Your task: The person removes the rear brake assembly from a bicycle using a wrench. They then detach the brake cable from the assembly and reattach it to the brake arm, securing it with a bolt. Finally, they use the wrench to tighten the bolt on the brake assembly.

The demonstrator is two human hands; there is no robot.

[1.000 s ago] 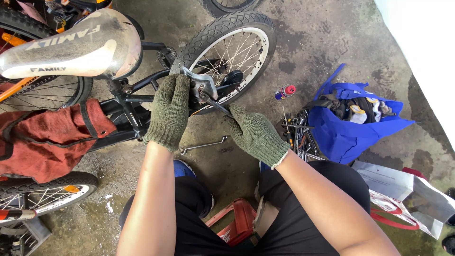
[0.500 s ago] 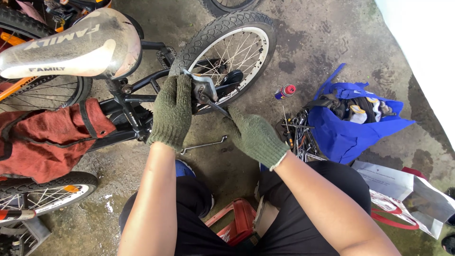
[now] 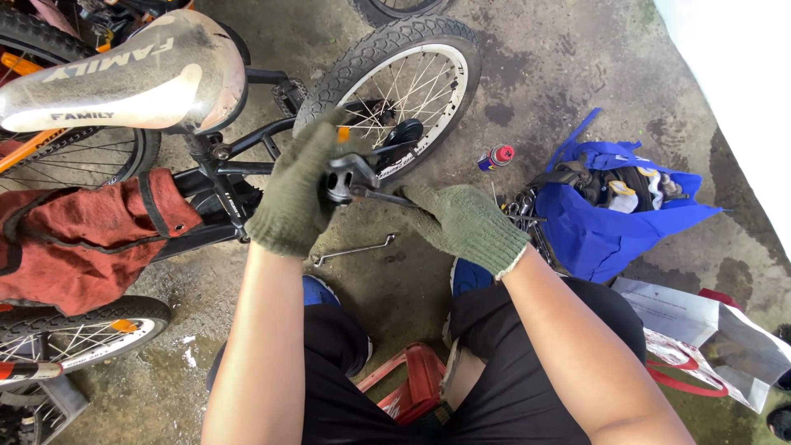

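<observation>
The left hand (image 3: 298,191) had slid down over the pedal (image 3: 346,171), its grip wrapped round it; the right hand (image 3: 461,221) pinched the wrench (image 3: 386,196), levering further.

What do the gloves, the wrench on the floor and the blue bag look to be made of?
Left hand and right hand: olive knit gloves, likely cotton; ribbed weave and cuffs show.
Wrench on the floor: bare metal, probably steel; thin, grey, faint sheen.
Blue bag: soft matte fabric or non-woven plastic; it slumps and creases.

Left hand (image 3: 297,194) hides pedal (image 3: 346,169) partly; wrench (image 3: 383,196) head perhaps hidden.
</observation>
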